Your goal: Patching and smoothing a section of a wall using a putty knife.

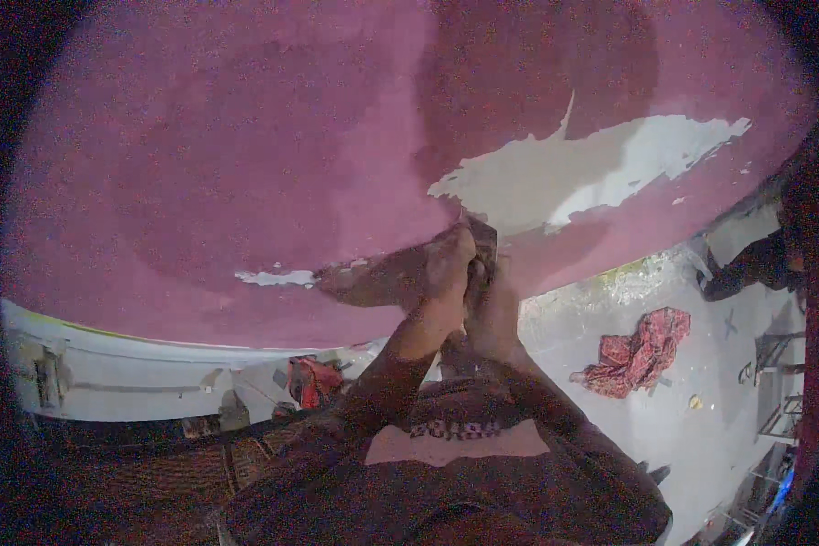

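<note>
In front of me spreads a large pink painted surface [273, 146]. A ragged pale patch [528, 177] where the pink is gone lies just above my hands, and a smaller whitish patch [278, 278] is off to the left. My left hand [448, 278] and my right hand [493, 305] are side by side, closed around a dark flat-ended tool [483, 238]. Its end meets the surface at the lower edge of the large patch. The right hand is somewhat blurred, and the tool's handle is mostly hidden between my hands.
A red patterned cloth [642, 350] lies crumpled on the pale floor [601, 437] at right, near a small yellowish thing [695, 401]. Another person's dark-clothed limb [755, 268] shows at far right, above a metal rack [778, 391]. Low on the left is a red bag-like thing [314, 380].
</note>
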`<move>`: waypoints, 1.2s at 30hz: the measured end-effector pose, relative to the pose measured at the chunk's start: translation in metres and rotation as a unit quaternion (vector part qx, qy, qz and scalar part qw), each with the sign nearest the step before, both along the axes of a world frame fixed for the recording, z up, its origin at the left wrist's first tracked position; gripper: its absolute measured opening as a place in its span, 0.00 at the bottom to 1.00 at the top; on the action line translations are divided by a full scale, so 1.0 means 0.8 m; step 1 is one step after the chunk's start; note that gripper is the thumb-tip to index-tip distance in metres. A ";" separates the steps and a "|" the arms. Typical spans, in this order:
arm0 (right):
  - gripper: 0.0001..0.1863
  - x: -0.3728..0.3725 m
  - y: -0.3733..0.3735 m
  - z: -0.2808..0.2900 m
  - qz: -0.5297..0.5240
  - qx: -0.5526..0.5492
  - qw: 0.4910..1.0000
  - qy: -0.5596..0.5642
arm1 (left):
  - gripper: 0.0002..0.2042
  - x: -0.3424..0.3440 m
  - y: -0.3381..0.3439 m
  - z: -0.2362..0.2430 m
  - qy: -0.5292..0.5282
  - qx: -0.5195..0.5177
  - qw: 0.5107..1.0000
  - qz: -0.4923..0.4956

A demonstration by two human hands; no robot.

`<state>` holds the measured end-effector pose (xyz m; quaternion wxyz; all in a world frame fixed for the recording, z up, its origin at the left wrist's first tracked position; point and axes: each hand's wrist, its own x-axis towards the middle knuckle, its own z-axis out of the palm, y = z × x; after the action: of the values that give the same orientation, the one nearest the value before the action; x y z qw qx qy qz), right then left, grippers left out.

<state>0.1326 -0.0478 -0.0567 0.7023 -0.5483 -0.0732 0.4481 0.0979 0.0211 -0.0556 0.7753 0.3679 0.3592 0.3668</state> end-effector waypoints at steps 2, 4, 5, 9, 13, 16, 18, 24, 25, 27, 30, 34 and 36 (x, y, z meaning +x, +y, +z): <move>0.13 -0.001 -0.011 0.022 0.037 -0.047 0.972 -0.227 | 0.16 -0.014 0.015 -0.017 -0.038 0.023 0.997 -0.063; 0.10 -0.002 -0.014 0.023 0.071 -0.091 0.891 -0.439 | 0.27 -0.018 0.015 -0.009 -0.073 0.046 0.988 -0.128; 0.09 -0.001 -0.012 0.020 0.067 -0.100 0.903 -0.412 | 0.27 -0.016 0.010 -0.005 -0.070 0.053 0.989 -0.121; 0.09 -0.005 -0.010 0.047 0.050 -0.111 0.915 -0.386 | 0.27 -0.018 0.016 -0.025 -0.061 0.055 0.992 -0.101; 0.10 -0.004 -0.006 0.040 0.052 -0.115 0.936 -0.329 | 0.24 -0.009 0.012 -0.010 -0.031 0.068 0.994 -0.082; 0.12 0.005 -0.004 0.005 0.025 -0.032 0.883 -0.467 | 0.22 -0.007 -0.002 0.024 -0.059 0.095 0.992 -0.059; 0.14 0.014 0.001 -0.007 -0.026 0.143 0.894 -0.423 | 0.20 -0.010 -0.002 0.024 -0.059 0.128 0.985 -0.098; 0.17 0.015 -0.037 0.003 0.099 -0.041 0.897 -0.430 | 0.20 -0.005 -0.007 0.006 0.085 -0.019 0.991 -0.097; 0.17 0.014 -0.036 -0.005 0.098 -0.042 0.897 -0.430 | 0.20 -0.004 -0.005 0.001 0.085 -0.019 0.991 -0.098; 0.19 0.011 -0.030 -0.023 0.043 -0.060 0.851 -0.520 | 0.15 -0.005 -0.004 -0.005 0.010 -0.029 0.996 -0.082; 0.20 0.006 -0.030 -0.028 0.072 -0.129 0.841 -0.521 | 0.18 -0.011 -0.019 -0.013 0.061 0.081 0.994 -0.048; 0.21 0.006 -0.031 -0.043 0.111 -0.170 0.842 -0.499 | 0.15 -0.028 -0.004 -0.043 0.139 0.252 0.950 -0.124; 0.20 0.007 -0.031 -0.048 0.120 -0.152 0.879 -0.436 | 0.19 -0.032 0.002 -0.043 0.186 0.363 0.896 -0.175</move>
<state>0.1382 -0.0724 -0.0952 0.4480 -0.7754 -0.3679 0.2506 0.0721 0.0224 -0.0897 0.5584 0.7424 0.2687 0.2547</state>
